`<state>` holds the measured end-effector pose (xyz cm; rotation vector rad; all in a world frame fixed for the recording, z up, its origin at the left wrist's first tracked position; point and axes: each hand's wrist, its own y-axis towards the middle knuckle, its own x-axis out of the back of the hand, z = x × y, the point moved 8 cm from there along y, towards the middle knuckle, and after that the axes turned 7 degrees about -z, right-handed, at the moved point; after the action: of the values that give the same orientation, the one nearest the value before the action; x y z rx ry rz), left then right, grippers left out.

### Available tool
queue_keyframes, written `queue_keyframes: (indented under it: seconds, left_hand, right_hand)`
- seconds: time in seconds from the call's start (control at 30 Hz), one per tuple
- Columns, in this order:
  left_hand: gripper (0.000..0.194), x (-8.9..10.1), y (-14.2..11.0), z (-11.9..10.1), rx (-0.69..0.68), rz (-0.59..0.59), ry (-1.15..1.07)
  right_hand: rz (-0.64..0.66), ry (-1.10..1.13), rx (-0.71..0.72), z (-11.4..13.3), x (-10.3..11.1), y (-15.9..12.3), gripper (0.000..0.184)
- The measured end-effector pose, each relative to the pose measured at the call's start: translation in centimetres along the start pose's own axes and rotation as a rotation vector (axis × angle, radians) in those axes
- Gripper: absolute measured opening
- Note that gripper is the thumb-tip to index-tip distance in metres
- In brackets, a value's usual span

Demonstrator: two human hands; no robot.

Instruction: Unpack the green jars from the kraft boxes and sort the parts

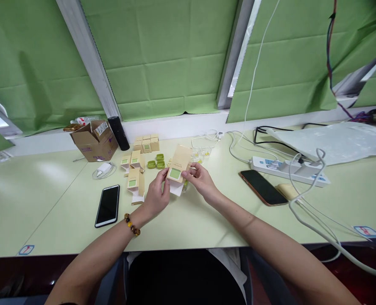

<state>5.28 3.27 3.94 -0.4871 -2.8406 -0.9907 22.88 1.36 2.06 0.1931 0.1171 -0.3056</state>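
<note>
Between my two hands is a small tan cardboard box (180, 159) with a green square window, raised above the table. Its white inner flap hangs loose at the near end. My left hand (157, 192) grips its left side between thumb and fingers. At its right edge, my right hand (202, 182) pinches it with thumb and fingertips. Left of the hands stand several similar boxes with open flaps, one nearest me (136, 182). Small green square containers (160, 164) sit just beyond my left hand. Clear plastic pieces (203, 152) lie behind my right hand, partly hidden.
At the back left are an open brown carton (94, 142), a black cylinder (118, 133) and a group of closed tan boxes (146, 144). Phones lie left (107, 206) and right (263, 187). A white power strip (289, 170) with loose cables occupies the right side.
</note>
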Motion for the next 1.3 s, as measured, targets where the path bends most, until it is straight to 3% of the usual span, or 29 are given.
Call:
queue_keyframes:
  seconds: [0.2,0.37,0.5,0.63,0.77,0.87,1.03,1.3]
  left_hand:
    - [0.037,0.3,-0.1,1.1,0.109,-0.062,0.015]
    - [0.072,-0.3,-0.2,2.0,0.213,-0.031,-0.133]
    - [0.092,-0.9,-0.5,2.0,0.271,0.064,-0.174]
    - [0.069,-1.3,-0.1,1.0,0.207,0.14,-0.283]
    - [0.05,-0.6,0.5,1.4,0.217,0.05,-0.258]
    - [0.046,-0.3,0.7,2.0,0.269,0.011,-0.204]
    - [0.048,-0.4,0.7,2.5,0.353,0.084,-0.188]
    - [0.05,0.4,1.8,1.3,0.277,0.085,-0.217]
  right_hand:
    - [0.044,-0.041,0.029,0.4,-0.9,-0.5,0.071]
    - [0.053,-0.023,0.022,0.4,-0.9,-0.4,0.065]
    - [0.032,0.015,-0.004,0.4,-0.7,-0.4,0.06]
    - [-0.03,0.002,0.041,0.9,-0.4,-0.6,0.057]
    - [-0.043,-0.062,0.093,1.0,-0.5,-0.8,0.049]
    - [-0.031,-0.064,0.082,0.8,-0.5,-0.9,0.043]
    - [0.02,-0.053,0.039,0.8,-0.8,-1.2,0.038]
    - [0.043,-0.074,0.05,1.1,-0.8,-1.2,0.042]
